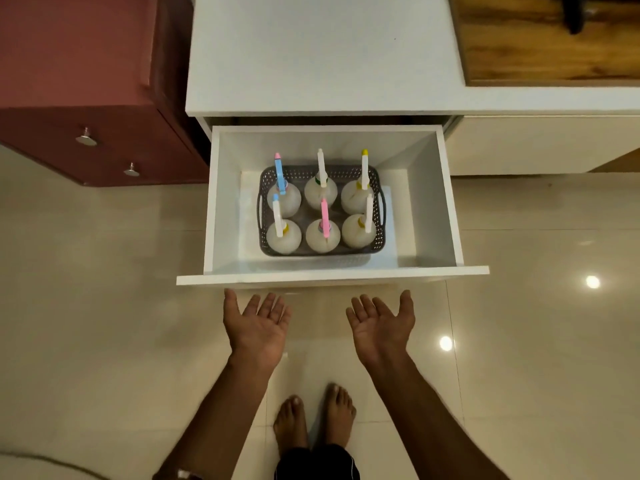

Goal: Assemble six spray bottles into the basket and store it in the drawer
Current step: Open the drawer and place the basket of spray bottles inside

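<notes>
basket (377, 233) with six bottles sits in open drawer (332, 274) | left hand (257, 327), right hand (381, 326) — fingers spread, holding nothing | push front evenly — both palms

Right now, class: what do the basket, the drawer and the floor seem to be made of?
Basket: likely grey moulded plastic, given its perforated walls. Drawer: probably white laminated board, matte with flat square-edged panels. Floor: glossy cream tile, showing grout lines and lamp reflections.

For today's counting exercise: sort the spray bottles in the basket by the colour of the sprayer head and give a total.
Blue sprayer: 1
Pink sprayer: 1
White sprayer: 4
Total: 6 bottles
</notes>
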`<state>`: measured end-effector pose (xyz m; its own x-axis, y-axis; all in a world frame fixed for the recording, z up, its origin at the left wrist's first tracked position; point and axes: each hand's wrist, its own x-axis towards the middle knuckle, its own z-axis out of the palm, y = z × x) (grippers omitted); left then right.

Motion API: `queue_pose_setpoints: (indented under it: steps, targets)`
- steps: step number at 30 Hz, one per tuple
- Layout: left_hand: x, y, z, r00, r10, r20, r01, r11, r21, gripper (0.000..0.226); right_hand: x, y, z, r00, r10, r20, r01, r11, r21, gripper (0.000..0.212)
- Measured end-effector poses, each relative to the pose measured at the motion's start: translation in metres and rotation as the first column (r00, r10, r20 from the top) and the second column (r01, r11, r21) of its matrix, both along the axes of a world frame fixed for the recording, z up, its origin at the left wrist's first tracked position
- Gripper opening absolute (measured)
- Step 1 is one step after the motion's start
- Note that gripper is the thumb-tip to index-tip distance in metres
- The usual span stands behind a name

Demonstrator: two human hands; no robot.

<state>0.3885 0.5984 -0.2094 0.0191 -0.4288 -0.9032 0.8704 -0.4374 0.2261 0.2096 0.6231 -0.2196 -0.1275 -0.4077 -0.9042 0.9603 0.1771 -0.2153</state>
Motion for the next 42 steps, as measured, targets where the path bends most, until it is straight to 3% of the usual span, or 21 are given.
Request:
queue_pose_setpoints:
  steps: [8, 22, 42]
  targets:
    - [-0.003, -0.027, -0.007, 0.999, -0.023, -0.037, 0.02, 0.997, -0.078, 0.094, -0.005, -0.038, 0.0, 1.0, 0.003, 0.03, 0.0, 0.996, -0.086, 0.097]
    - [-0.019, -0.121, -0.001, 0.999, -0.031, 0.024, 0.033, 0.996, -0.088, 0.092, -0.019, -0.129, 0.004, 0.996, 0.092, 0.007, -0.091, 0.991, -0.102, 0.098]
    - [-0.032, -0.294, -0.013, 0.999, -0.039, 0.013, 0.041, 0.991, -0.126, 0.088, -0.029, -0.304, -0.001, 0.993, 0.098, -0.059, -0.104, 0.989, -0.105, 0.095]
